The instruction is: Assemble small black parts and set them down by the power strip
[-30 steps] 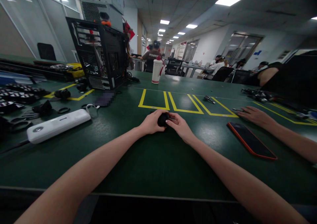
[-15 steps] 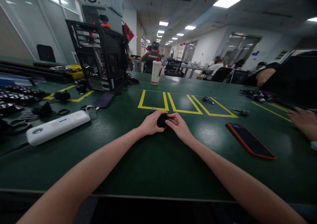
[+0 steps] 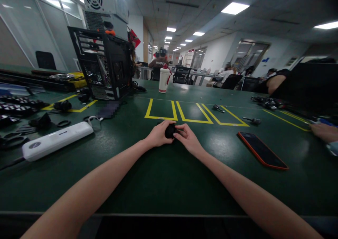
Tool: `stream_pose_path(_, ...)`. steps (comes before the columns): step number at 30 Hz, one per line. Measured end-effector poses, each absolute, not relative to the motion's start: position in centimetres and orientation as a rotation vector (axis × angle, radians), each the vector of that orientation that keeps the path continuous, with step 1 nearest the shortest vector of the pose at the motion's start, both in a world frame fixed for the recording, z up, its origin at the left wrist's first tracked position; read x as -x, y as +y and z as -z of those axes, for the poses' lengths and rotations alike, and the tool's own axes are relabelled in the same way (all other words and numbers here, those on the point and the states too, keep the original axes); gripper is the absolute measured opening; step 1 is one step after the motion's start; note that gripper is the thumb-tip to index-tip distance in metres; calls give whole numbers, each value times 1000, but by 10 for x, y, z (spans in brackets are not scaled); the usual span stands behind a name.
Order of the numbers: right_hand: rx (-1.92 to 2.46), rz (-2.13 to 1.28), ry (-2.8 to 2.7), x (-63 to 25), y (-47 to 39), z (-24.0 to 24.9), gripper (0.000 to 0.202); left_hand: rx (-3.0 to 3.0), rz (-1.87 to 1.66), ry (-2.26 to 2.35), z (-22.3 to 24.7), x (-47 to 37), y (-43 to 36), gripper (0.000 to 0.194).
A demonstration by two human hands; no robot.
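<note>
A: State the position and orientation of the black object [image 3: 170, 131].
B: It sits between the two hands, at the near side of the yellow tape outline [image 3: 160, 118] on the green table [image 3: 169, 182]. Its visible side looks rounded and dark. Neither a long axis nor a pointing direction can be made out.

A: Specify the pose of each hand.
B: The left hand [image 3: 157, 134] curves around the object's left side, fingers over the far edge and thumb along the near edge, gripping it. The right hand [image 3: 188, 137] meets the right edge with thumb and forefinger in a pinch on the object. Both forearms extend forward and converge from the lower corners.

A: List what is obscured.
B: The fingers cover the object's sides and far edge. Contact between object and table cannot be confirmed. The forearms are cut off by the lower border. At the right border, beyond the orange-edged phone [image 3: 262, 150], a co-worker's hand [image 3: 325, 132] is partly cut off; its finger state cannot be told.
</note>
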State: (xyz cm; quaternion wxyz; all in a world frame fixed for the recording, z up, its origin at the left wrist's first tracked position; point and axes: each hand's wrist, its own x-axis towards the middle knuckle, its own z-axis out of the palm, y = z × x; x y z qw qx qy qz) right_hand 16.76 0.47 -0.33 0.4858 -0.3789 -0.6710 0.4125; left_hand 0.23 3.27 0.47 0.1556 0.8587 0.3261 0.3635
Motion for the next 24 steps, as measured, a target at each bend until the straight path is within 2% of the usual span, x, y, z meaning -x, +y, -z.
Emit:
stream_pose_path(3,941,-940,-1637,-167,7,3,18,-2454,-1046,938,-6,-2,32,61)
stream_pose_path(6,979,-908,-1620,-167,12,4,24,-2452,-1047,939,-7,-2,31,61)
stream_pose_path(15,913,-1061,-1654,-173,9,5,32,-2469,-1029,920,-7,-1,30,61)
stream_pose_path(21,911,-1038,-1609,-169,8,4,19,-2457,-1043,920,-8,-2,28,59)
stream_pose_path(24,962,-984,-1599,-169,11,2,22,-2466,-1050,919,-8,-2,29,60)
